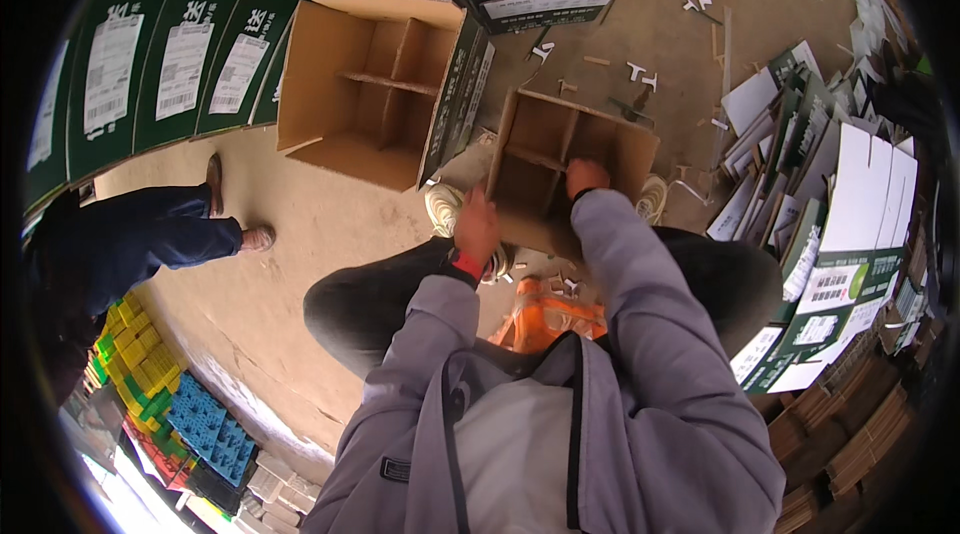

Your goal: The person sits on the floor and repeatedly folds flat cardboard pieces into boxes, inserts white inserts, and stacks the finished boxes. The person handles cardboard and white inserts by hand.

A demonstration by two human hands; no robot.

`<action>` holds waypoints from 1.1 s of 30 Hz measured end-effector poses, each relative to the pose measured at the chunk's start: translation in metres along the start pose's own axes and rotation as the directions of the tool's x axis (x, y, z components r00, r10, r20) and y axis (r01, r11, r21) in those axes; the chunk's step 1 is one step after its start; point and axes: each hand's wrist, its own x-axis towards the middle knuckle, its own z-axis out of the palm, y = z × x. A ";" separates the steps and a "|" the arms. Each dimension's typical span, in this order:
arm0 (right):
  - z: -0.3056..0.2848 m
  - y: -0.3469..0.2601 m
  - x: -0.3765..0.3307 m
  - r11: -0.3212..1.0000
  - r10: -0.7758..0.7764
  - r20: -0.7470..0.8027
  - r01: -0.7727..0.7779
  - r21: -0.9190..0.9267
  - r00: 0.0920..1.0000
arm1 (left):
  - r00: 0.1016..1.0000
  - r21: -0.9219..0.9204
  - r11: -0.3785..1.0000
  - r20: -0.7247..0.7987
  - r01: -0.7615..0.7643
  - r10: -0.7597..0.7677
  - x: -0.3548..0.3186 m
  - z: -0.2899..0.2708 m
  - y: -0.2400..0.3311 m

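Note:
A brown cardboard divider grid (560,149) stands between my knees, its cells open toward me. My left hand (476,224) grips its lower left edge. My right hand (586,176) is closed on a partition strip near the middle of the grid. Both grey sleeves reach forward from the lower edge. Behind it an open green-sided carton (375,84) with a divider inside lies on its side.
Sealed green cartons (180,59) line the left and top. Flat carton blanks (850,224) pile up at the right, with brown cardboard stacks (850,434) below. Another person's legs in dark blue trousers (140,234) are at left. Coloured plastic crates (180,404) sit lower left.

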 end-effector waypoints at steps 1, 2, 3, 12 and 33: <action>0.007 -0.002 0.000 0.999 0.043 -0.014 -0.043 0.014 0.999 | 1.000 0.027 1.000 -0.007 0.001 -0.001 -0.001 0.002 -0.002; 0.007 0.003 0.009 1.000 0.017 0.021 -0.017 -0.006 1.000 | 1.000 0.054 0.999 -0.016 0.002 -0.001 -0.001 0.004 -0.004; 0.000 0.004 0.015 1.000 -0.009 0.057 0.010 -0.014 0.998 | 1.000 0.037 0.999 -0.019 0.016 -0.016 -0.002 0.005 -0.009; -0.028 -0.009 -0.016 0.931 -0.193 0.086 0.210 -0.299 0.977 | 0.987 0.020 0.988 -0.063 0.152 -0.150 0.009 0.023 -0.034; -0.398 -0.091 -0.366 0.563 -0.826 -0.371 0.655 -0.504 0.424 | 0.938 -0.678 0.647 -0.243 -0.347 0.248 -0.020 -0.214 0.054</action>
